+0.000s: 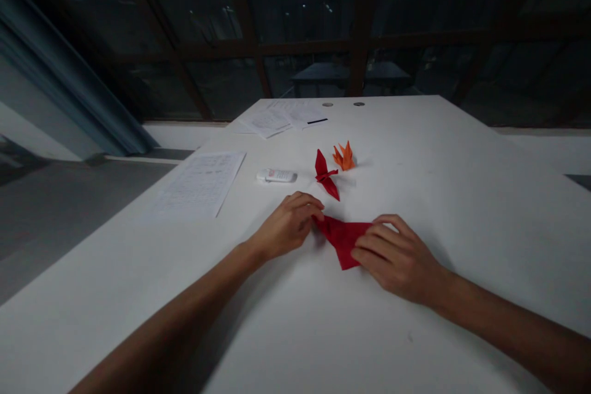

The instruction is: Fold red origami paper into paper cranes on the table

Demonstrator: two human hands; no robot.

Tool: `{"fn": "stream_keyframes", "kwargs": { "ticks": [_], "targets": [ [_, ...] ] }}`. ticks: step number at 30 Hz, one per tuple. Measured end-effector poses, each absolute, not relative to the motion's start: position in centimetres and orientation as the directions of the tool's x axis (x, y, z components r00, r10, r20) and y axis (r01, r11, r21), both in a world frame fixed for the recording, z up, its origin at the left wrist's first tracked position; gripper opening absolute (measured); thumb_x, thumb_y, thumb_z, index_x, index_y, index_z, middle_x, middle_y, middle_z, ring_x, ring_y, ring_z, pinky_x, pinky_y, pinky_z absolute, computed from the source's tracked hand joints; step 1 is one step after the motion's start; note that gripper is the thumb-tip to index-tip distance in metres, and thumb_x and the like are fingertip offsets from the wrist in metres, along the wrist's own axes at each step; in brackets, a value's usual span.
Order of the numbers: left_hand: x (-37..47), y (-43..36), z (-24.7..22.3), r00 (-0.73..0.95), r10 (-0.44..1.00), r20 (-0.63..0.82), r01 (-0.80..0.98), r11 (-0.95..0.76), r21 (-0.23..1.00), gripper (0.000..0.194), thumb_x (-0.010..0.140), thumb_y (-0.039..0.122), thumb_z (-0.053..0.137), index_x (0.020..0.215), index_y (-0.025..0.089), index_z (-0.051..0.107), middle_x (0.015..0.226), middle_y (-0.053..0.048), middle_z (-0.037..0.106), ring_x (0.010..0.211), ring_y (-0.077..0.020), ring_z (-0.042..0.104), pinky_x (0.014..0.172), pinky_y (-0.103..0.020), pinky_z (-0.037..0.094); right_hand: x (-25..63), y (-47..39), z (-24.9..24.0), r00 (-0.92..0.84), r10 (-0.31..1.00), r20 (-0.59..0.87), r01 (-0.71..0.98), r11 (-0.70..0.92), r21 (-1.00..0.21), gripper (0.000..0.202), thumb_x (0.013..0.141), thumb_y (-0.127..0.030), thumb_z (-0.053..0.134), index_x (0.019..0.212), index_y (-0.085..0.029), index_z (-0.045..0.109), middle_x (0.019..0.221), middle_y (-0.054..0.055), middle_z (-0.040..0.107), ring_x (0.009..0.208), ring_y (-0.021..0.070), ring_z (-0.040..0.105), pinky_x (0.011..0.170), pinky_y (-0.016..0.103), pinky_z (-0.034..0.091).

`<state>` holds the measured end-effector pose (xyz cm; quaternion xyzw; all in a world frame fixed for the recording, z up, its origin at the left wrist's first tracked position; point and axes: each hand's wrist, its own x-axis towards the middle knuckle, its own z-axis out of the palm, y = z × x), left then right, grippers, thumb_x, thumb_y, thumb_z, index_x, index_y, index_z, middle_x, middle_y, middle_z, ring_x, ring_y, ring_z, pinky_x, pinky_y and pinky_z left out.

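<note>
The left grip (292,226) is pinching the red paper's (344,237) tip; the right grip (397,257) is holding its other end. Both should be working gently, for neat folds.

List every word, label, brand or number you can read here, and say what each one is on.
No text can be read for certain.
White container: red and grey print on its side, too small and blurred to read.
Sheet at the left: rows of faint print, unreadable.
Papers at the far end: faint marks, unreadable.
Folded red paper: no lettering visible.
</note>
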<state>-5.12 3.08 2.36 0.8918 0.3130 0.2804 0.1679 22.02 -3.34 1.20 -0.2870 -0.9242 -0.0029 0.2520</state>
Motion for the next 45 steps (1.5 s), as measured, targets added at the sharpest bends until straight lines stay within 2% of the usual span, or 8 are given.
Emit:
{"fn": "stream_keyframes", "kwargs": {
  "ticks": [4,7,12,20,25,32,38,45],
  "targets": [
    [-5.2,2.5,3.3,0.705,0.621,0.342,0.449,-0.764,0.463,0.053,0.065,-0.005,0.048,0.109,0.02,0.064,0.114,-0.007,0.067,0.112,-0.0244,0.057,0.102,-0.044,0.044,21.0,-3.8,1.0,-0.818,0.487,0.306,0.48,0.871,-0.105,0.018,0.097,-0.021,0.053,0.1,-0.022,0.071,0.091,0.007,0.074,0.089,0.0259,0.062,0.092,0.049,0.046],
    [-4.5,1.5,3.8,0.808,0.547,0.219,0.397,-0.78,0.484,0.045,0.068,0.004,0.059,0.11,0.02,0.063,0.112,-0.007,0.068,0.108,-0.0252,0.059,0.101,-0.042,0.044,20.9,-3.7,0.8,-0.803,0.515,0.3,0.491,0.857,-0.155,0.02,0.097,-0.033,0.056,0.103,-0.02,0.071,0.099,0.009,0.073,0.094,0.0268,0.062,0.092,0.048,0.047],
    [-3.8,0.8,3.6,0.855,0.505,0.117,0.406,-0.793,0.455,0.042,0.076,0.024,0.074,0.116,0.023,0.062,0.118,-0.007,0.067,0.112,-0.0277,0.058,0.102,-0.043,0.041,21.5,-3.2,0.2,-0.741,0.578,0.343,0.532,0.816,-0.226,0.018,0.098,-0.026,0.053,0.1,-0.021,0.07,0.1,0.008,0.073,0.093,0.0258,0.064,0.091,0.046,0.05],
    [-2.4,0.0,2.7,0.803,0.579,0.14,0.532,-0.802,0.271,0.064,0.077,0.069,0.068,0.117,0.019,0.062,0.116,-0.012,0.065,0.107,-0.0328,0.057,0.096,-0.048,0.041,21.7,-2.2,-0.8,-0.314,0.889,0.333,0.475,0.451,-0.756,0.022,0.099,-0.021,0.048,0.119,-0.026,0.057,0.111,0.005,0.072,0.101,0.0203,0.07,0.092,0.039,0.056],
    [-2.1,-0.1,2.6,0.774,0.616,0.145,0.58,-0.782,0.228,0.044,0.085,0.055,0.065,0.109,0.018,0.062,0.112,-0.011,0.065,0.104,-0.0299,0.058,0.094,-0.044,0.043,21.4,-2.1,-1.4,-0.262,0.93,0.258,0.275,0.328,-0.904,0.022,0.097,-0.021,0.05,0.118,-0.025,0.056,0.113,0.007,0.072,0.103,0.0199,0.071,0.093,0.04,0.057],
    [-2.8,0.3,3.2,0.758,0.642,0.119,0.576,-0.743,0.341,0.016,0.086,0.032,0.065,0.097,0.021,0.061,0.102,-0.005,0.065,0.099,-0.0243,0.058,0.091,-0.039,0.042,22.0,-1.4,-1.1,-0.127,0.92,0.37,0.388,0.39,-0.835,0.026,0.09,-0.015,0.054,0.113,-0.025,0.062,0.115,0.006,0.07,0.112,0.0227,0.065,0.102,0.043,0.05],
    [-1.9,-0.7,2.7,0.72,0.679,0.144,0.638,-0.73,0.246,0.054,0.077,0.067,0.069,0.102,0.02,0.058,0.107,-0.01,0.064,0.101,-0.031,0.056,0.088,-0.044,0.043,22.9,-0.5,-1.3,-0.229,0.912,0.339,0.509,0.409,-0.757,0.048,0.076,-0.001,0.047,0.114,-0.025,0.064,0.115,0.004,0.07,0.111,0.0224,0.063,0.101,0.043,0.049],
    [-1.9,-0.5,2.4,0.721,0.675,0.154,0.646,-0.736,0.2,0.038,0.085,0.054,0.066,0.096,0.019,0.059,0.102,-0.009,0.064,0.101,-0.0293,0.056,0.09,-0.043,0.044,23.0,-0.1,-1.2,-0.339,0.881,0.331,0.559,0.472,-0.682,0.053,0.072,0.001,0.05,0.113,-0.027,0.066,0.112,0.004,0.072,0.107,0.0243,0.064,0.099,0.046,0.048]
  ]
}}
